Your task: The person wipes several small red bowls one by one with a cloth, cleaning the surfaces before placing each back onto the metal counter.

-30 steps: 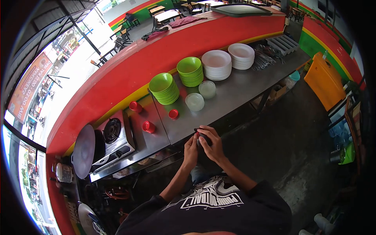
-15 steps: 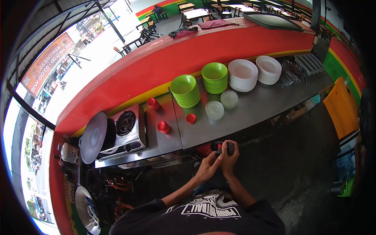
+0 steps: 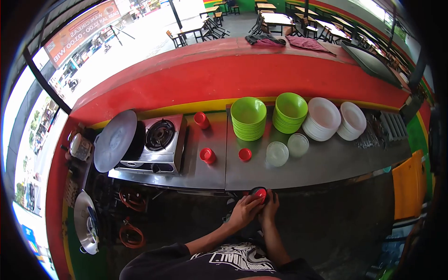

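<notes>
Both my hands are close together in front of the steel counter's near edge, low in the view. My left hand has its fingers closed on a small rounded red-and-black object whose kind I cannot make out. From the other side, my right hand grips the same object, with part of its fingers hidden. On the counter beyond the hands stand three red cups, one low, one in front and one farther back. Two translucent containers stand to their right.
Two stacks of green bowls and two of white plates line the counter's back. A gas stove and a large wok are at left. Cutlery lies at right, near an orange chair. A red wall runs behind.
The view has turned, so the counter appears more level and farther left-to-right. My hands still hold the object, now with more of its red face showing.
</notes>
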The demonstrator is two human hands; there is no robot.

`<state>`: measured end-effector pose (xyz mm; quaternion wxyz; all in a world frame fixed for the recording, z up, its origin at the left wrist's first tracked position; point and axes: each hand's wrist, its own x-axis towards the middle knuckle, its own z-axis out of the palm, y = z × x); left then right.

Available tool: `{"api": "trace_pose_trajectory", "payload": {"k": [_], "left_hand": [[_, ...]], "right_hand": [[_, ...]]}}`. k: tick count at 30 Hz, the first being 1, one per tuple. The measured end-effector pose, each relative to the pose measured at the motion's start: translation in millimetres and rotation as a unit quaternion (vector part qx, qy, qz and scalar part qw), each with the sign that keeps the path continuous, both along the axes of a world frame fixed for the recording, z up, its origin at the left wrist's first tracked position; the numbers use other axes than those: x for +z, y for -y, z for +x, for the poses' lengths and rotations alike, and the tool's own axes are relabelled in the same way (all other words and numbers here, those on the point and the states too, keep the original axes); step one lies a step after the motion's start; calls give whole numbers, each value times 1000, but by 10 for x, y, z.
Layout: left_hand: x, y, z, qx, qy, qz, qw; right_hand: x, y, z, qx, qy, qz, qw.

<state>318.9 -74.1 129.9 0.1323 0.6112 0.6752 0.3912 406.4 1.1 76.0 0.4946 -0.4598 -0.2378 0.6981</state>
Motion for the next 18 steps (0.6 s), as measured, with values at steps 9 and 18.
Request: {"api": "trace_pose_trajectory", "payload": {"k": [9,18], "left_hand": [[-4,-313,-834,-33,205,-60,976],[-148,-525,-1407,-69,416,-40,906]], "right_hand": [[-18,-414,-319,218,-129,-99,962],[182,-811,-773,323,60,78,941]]}}
